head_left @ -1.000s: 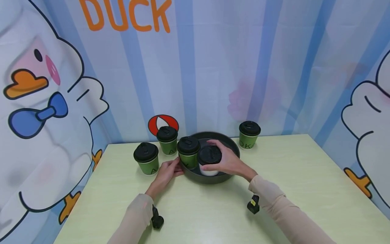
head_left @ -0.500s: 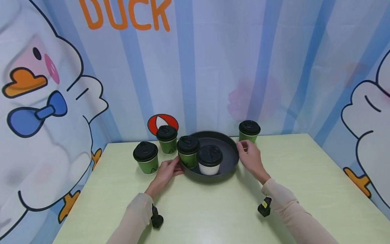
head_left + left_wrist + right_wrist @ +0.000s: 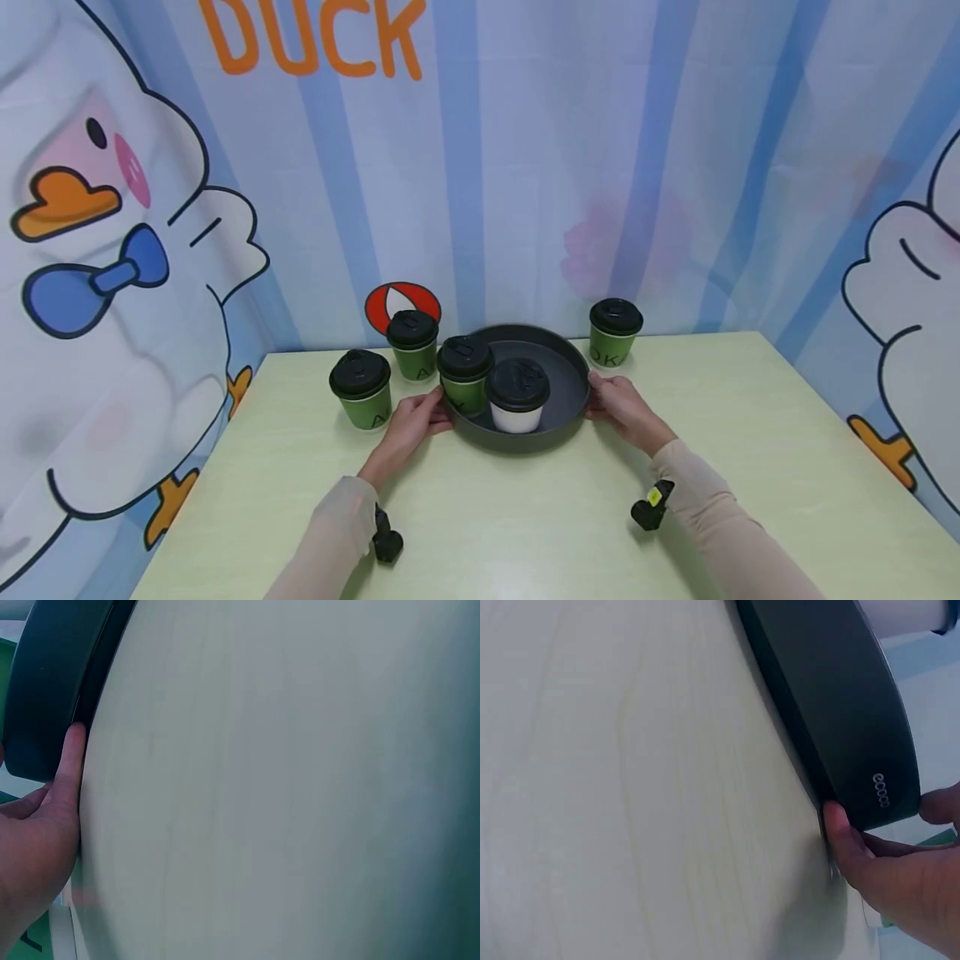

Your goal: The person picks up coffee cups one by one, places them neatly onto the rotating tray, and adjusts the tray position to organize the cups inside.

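A dark grey round tray (image 3: 566, 400) rests on the table and bears two lidded paper coffee cups. One is a green cup (image 3: 463, 392) with a black lid, the other a white cup (image 3: 516, 417), also black-lidded, nearer the front. My left hand (image 3: 408, 429) grips the tray's left side; in the left wrist view one finger (image 3: 73, 750) lies under its bottom edge. On the opposite side my right hand (image 3: 626, 410) pinches the tray wall, thumb at the rim and a finger (image 3: 838, 821) at the lower edge, beside lettering.
Left of the tray stand two green lidded cups, a nearer cup (image 3: 366, 408) and a farther cup (image 3: 415, 362). Another green cup (image 3: 611, 346) stands behind my right hand. A printed curtain (image 3: 517, 167) hangs along the back edge of the pale table (image 3: 510, 525).
My right hand has let go of the white cup, moved right and come down to grip the tray's right side. The left hand has stayed on the tray.
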### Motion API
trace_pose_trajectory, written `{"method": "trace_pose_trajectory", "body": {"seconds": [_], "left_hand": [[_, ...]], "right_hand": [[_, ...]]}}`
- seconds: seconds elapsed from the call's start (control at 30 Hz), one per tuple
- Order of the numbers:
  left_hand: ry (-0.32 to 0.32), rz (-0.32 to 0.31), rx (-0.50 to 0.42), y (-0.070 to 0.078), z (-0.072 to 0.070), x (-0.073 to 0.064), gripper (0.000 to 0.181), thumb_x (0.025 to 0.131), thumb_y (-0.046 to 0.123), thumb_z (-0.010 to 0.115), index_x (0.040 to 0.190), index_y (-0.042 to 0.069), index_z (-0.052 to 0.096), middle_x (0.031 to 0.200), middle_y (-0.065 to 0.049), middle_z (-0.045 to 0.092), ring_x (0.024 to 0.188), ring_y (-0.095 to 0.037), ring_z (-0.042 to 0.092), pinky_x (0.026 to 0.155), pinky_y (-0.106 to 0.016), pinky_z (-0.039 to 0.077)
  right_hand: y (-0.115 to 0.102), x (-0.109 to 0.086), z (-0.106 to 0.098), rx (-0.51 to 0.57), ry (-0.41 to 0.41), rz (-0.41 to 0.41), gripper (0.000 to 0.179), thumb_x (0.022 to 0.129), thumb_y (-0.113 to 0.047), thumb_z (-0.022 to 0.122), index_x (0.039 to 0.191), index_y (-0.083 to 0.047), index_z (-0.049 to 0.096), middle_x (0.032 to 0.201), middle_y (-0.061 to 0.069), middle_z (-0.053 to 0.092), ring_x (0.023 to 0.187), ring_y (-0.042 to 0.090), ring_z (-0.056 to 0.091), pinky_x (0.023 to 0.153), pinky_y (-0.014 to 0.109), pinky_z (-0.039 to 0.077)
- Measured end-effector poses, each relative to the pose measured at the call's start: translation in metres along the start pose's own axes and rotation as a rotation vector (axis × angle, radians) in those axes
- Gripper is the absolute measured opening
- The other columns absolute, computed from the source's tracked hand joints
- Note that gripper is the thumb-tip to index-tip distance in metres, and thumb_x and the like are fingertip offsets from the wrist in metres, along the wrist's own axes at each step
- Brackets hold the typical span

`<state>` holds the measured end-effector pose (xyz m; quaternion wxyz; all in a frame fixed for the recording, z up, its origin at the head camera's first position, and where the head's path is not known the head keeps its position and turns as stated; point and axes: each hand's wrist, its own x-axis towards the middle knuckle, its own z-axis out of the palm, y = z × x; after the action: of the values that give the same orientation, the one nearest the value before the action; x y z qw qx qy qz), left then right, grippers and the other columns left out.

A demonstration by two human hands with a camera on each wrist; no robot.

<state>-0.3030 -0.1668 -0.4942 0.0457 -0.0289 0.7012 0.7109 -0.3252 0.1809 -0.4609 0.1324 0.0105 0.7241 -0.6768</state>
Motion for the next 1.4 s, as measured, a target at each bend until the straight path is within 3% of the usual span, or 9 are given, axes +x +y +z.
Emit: {"method": "trace_pose_trajectory", "body": {"seconds": [0.2,0.6,1.0,1.4], "left_hand": [[-0.007,0.008,-0.002,-0.001,-0.001,0.001,0.049,0.11,0.028,0.053,0.126,-0.017,0.06,0.096,-0.015,0.069,0.085,-0.016,0.069,0.085,-0.034,0.062],[-0.003,-0.006,0.001,-0.004,-0.003,0.003,0.048,0.111,0.025,0.05,0.129,-0.018,0.057,0.096,-0.014,0.069,0.083,-0.014,0.069,0.082,-0.03,0.062],[-0.034,-0.009,0.008,0.004,-0.003,-0.001,0.049,0.112,0.026,0.049,0.129,-0.019,0.057,0.098,-0.015,0.069,0.089,-0.019,0.069,0.09,-0.037,0.061],[-0.005,-0.012,0.018,0.0,-0.002,0.001,0.05,0.11,0.03,0.052,0.128,-0.017,0.059,0.096,-0.014,0.068,0.085,-0.016,0.069,0.085,-0.031,0.062]], "right_hand": [[0.001,0.001,-0.007,0.094,-0.068,0.025,0.038,0.113,-0.022,0.039,0.111,0.012,0.054,0.083,0.005,0.062,0.074,0.013,0.062,0.075,0.029,0.059],[0.008,-0.002,-0.014,0.152,-0.121,0.049,0.043,0.111,-0.021,0.046,0.127,0.019,0.049,0.092,0.008,0.07,0.083,0.014,0.069,0.085,0.032,0.061],[0.008,-0.006,-0.013,0.139,-0.113,0.068,0.049,0.112,-0.03,0.046,0.126,0.017,0.051,0.096,0.011,0.067,0.085,0.016,0.07,0.085,0.031,0.062],[0.01,-0.008,-0.021,0.122,-0.188,0.094,0.053,0.111,-0.03,0.048,0.128,0.02,0.05,0.102,0.018,0.072,0.09,0.021,0.073,0.089,0.035,0.061]]}}
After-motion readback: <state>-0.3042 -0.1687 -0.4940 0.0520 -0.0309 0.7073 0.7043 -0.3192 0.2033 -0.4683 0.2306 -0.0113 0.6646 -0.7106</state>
